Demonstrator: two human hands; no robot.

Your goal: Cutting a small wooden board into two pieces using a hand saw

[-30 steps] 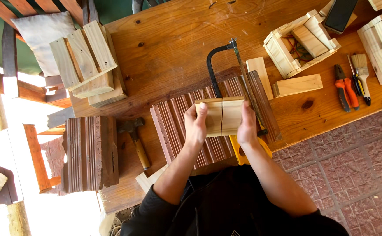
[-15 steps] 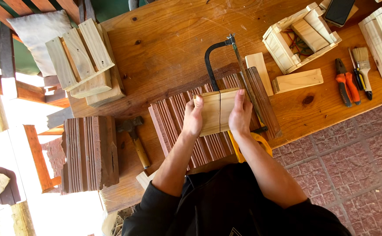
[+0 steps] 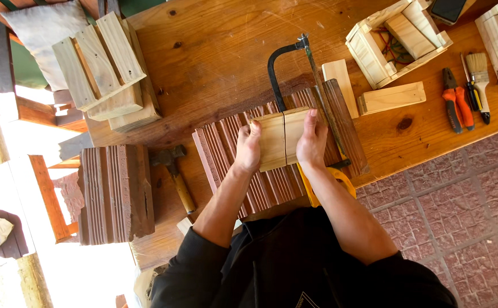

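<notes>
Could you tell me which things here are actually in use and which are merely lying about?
In use: pale wooden board with a dark centre line, left hand, right hand, ribbed reddish-brown slats.
Lying about: black-framed hacksaw, wooden-handled hammer, orange pliers, paintbrush.

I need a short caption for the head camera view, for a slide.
Both hands, left hand and right hand, hold pale wooden pieces together above grooved boards, beside a hacksaw.

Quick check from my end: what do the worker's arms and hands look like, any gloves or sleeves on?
No gloves: the left hand and the right hand are bare, with no visible rings or watch. Dark, near-black long sleeves are pushed up to about the elbows, leaving both forearms uncovered. The sleeves belong to a dark top with a small pale mark at the chest.
</notes>
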